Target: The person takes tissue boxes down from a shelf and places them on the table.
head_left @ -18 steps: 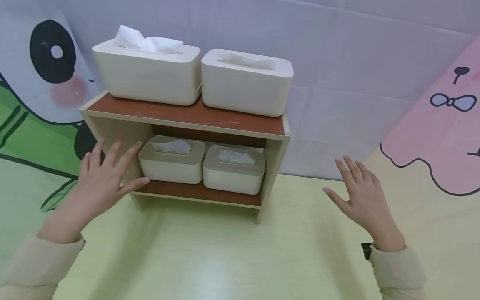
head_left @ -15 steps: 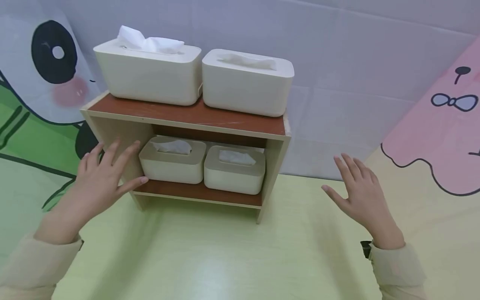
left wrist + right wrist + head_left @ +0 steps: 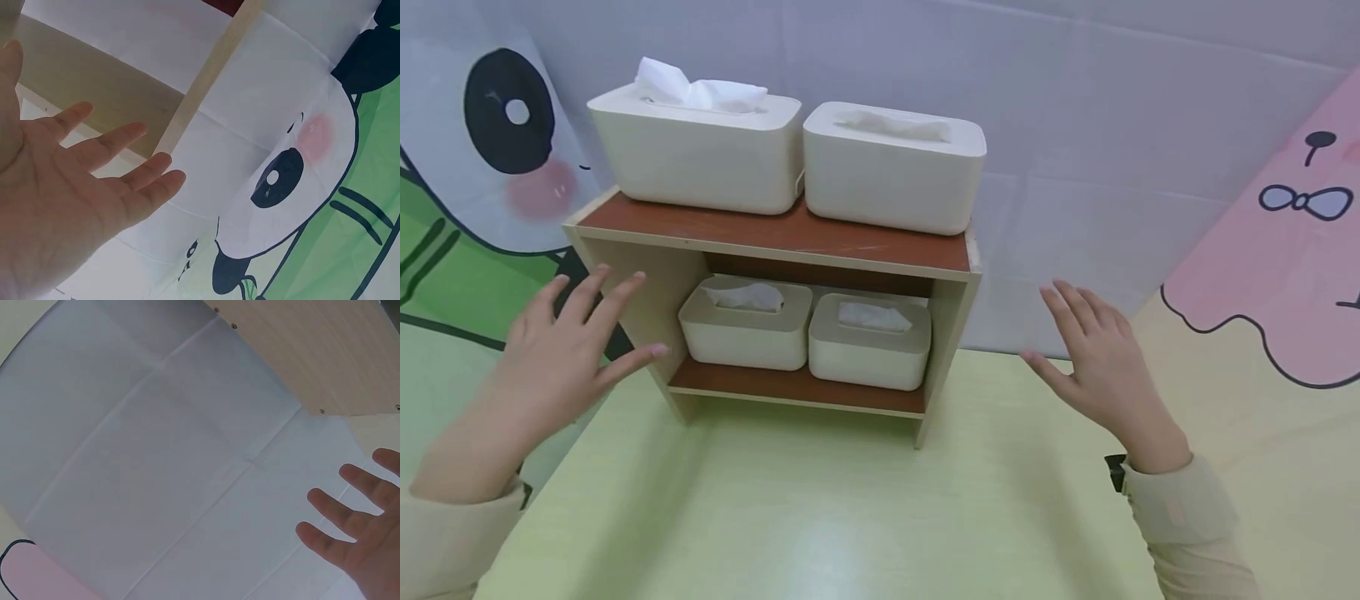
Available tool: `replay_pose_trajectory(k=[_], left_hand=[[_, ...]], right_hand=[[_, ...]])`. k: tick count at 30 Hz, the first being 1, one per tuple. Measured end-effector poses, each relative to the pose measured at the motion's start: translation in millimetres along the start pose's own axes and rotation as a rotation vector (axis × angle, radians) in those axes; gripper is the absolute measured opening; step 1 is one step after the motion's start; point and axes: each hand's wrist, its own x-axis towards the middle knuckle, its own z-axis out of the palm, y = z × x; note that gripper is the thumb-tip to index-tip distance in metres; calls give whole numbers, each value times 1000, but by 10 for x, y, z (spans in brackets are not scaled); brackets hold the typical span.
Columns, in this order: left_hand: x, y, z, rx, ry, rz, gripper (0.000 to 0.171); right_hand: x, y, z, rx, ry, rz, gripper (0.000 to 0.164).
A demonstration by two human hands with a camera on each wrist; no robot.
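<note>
Soft, fairly even light fills the head view, seemingly from above. A pale, hazy glare sits low on the surface (image 3: 925,508), and blurry-edged shadows stretch across it beside the left hand (image 3: 561,350) and right hand (image 3: 1101,350). Under the top board of the shelf (image 3: 715,222) it is dimmer, shading the lids of the lower boxes (image 3: 745,337), while the upper left tissue (image 3: 703,92) shows brightest white. Printed shapes lean and stretch toward the frame's sides. Both wrist views are greyer, with the palms in shade against the paler backdrop (image 3: 156,469); fine detail looks slightly soft.
</note>
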Motion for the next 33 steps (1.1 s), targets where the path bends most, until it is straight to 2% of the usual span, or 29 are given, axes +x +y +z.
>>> replay_pose_trajectory(k=[2, 9, 14, 17, 21, 28, 33], left_hand=[[3, -15, -35, 14, 28, 13, 77], [62, -39, -144, 42, 200, 138, 71], [114, -33, -201, 32, 267, 164, 68], [150, -32, -223, 37, 278, 149, 70], [205, -56, -241, 36, 255, 88, 74], [331, -153, -277, -5, 137, -31, 77], [402, -236, -238, -38, 136, -52, 76]], right_hand=[[51, -38, -2, 13, 21, -16, 72], [242, -175, -3, 32, 94, -74, 67], [378, -255, 4, 37, 112, -102, 66], [447, -300, 9, 50, 122, -115, 64], [528, -348, 22, 67, 126, -133, 62], [652, -409, 86, 83, 135, -163, 56], [728, -455, 148, 93, 141, -152, 53]])
